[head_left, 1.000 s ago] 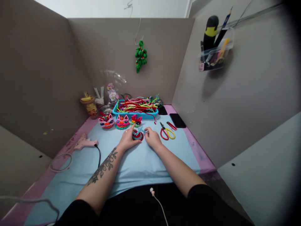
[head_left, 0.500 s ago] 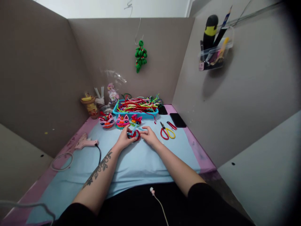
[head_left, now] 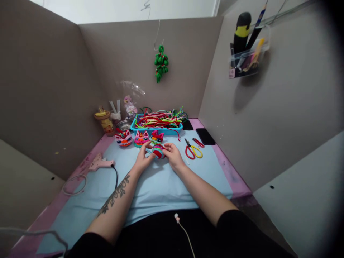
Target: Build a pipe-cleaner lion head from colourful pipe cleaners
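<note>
Between my hands is a small rounded piece of red, teal and pink striped pipe cleaner work (head_left: 158, 151), with light blue strands at its left side. My left hand (head_left: 144, 154) grips it from the left, thumb in front. On its right edge the fingers of my right hand (head_left: 172, 154) are closed. Just behind stand three finished-looking fuzzy animal heads: a red and white one (head_left: 124, 139), a pink one (head_left: 141, 139) and a red and orange one (head_left: 157, 137). The underside of the held piece is hidden.
A blue tray (head_left: 156, 131) of loose pipe cleaners stands at the back. Scissors (head_left: 193, 150), a red cutter (head_left: 198, 142) and a phone (head_left: 205, 137) lie at right. A pink glue gun (head_left: 100, 163) with its cord lies left. Partition walls enclose the table.
The piece has been turned over between my hands: its striped rounded side now shows, and the light blue strands have gone from the top to the left. The view has shifted slightly.
</note>
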Demonstrator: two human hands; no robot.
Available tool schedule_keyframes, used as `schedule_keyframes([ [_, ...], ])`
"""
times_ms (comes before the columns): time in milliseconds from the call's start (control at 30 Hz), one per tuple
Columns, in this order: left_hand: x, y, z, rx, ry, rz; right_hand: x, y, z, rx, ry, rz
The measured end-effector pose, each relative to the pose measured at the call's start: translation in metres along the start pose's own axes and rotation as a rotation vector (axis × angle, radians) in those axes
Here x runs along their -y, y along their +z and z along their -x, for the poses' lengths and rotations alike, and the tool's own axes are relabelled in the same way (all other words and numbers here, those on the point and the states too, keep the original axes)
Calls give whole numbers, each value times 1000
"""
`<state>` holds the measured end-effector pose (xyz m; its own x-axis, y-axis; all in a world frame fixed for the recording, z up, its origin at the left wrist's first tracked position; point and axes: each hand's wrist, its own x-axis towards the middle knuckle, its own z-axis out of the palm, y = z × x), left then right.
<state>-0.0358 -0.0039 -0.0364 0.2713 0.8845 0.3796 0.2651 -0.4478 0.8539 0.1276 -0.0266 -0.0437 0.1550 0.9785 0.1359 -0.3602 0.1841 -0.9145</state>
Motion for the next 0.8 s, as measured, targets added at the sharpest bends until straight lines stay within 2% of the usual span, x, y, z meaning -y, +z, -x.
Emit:
schedule_keyframes([
  [133, -6, -7, 3, -97, 51, 85, 9, -6, 0, -57, -141, 86],
  [333, 5, -7, -1, -111, -35, 381, 6, -10, -3, -162, -230, 111],
  [533, -3, -5, -1, 65, -111, 307, 3, -13, -4, -188, -257, 101],
  [667, -11, -3, 0, 36, -133, 280, 1, -13, -3, -169, -277, 143],
  [800, -10, -1, -1, 11, -144, 291, -1, -11, 0, -101, -311, 258],
])
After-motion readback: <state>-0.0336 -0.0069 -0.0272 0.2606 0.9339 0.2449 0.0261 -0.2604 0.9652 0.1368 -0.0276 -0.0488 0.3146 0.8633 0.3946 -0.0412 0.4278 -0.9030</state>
